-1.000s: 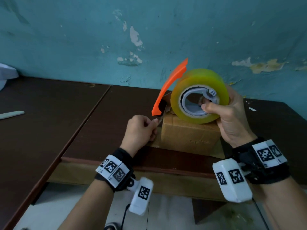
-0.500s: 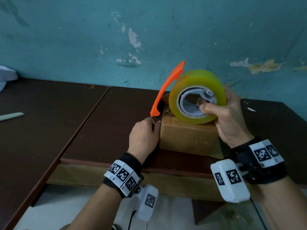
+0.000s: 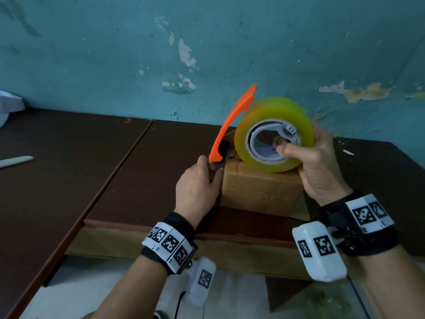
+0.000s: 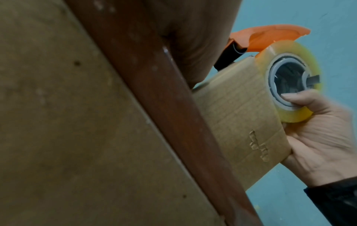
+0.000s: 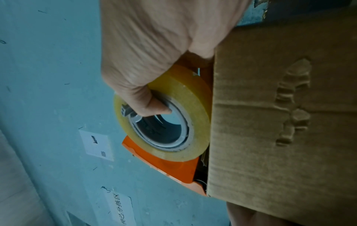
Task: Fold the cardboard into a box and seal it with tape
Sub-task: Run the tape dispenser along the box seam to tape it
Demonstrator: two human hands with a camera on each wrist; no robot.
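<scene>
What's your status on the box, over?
Right hand grips tape dispenser atop cardboard box. Left hand presses box's left side. Nothing in the way.

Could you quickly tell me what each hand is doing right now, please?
Left hand: rests against the box's left side; whether it grips anything cannot be told.
Right hand: grips the tape roll, thumb in its core.

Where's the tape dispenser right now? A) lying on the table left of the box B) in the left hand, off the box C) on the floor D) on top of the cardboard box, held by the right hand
D: the tape dispenser sits on the cardboard box, with the right hand gripping its roll.
</scene>
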